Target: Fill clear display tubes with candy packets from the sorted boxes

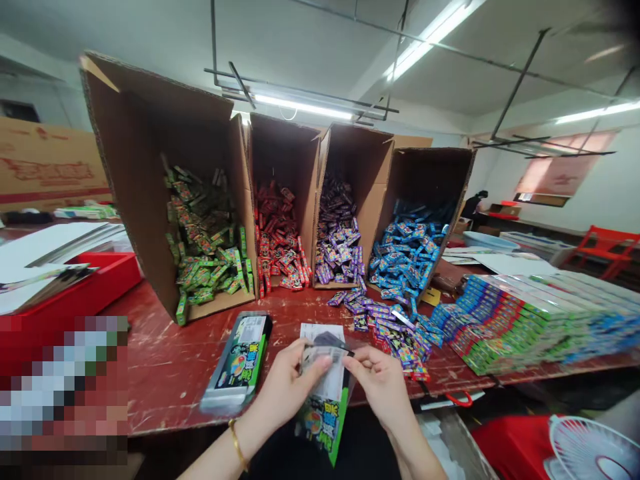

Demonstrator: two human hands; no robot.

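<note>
Both hands are closed on the top end of a flat printed packet, green and black with colourful pictures and a pale panel. My left hand grips its upper left edge, thumb lying over the front. At the upper right corner, the fingers of my right hand pinch the clear plastic edge. The packet hangs tilted over the table's front edge, and its lower end is blurred. To the left of my left hand lies a pile of similar packets in clear plastic.
Four open cartons hold small green boxes, red boxes, purple boxes and blue boxes. Loose boxes spill onto the red table. Wrapped stacks stand right, a red tray left, a white fan lower right.
</note>
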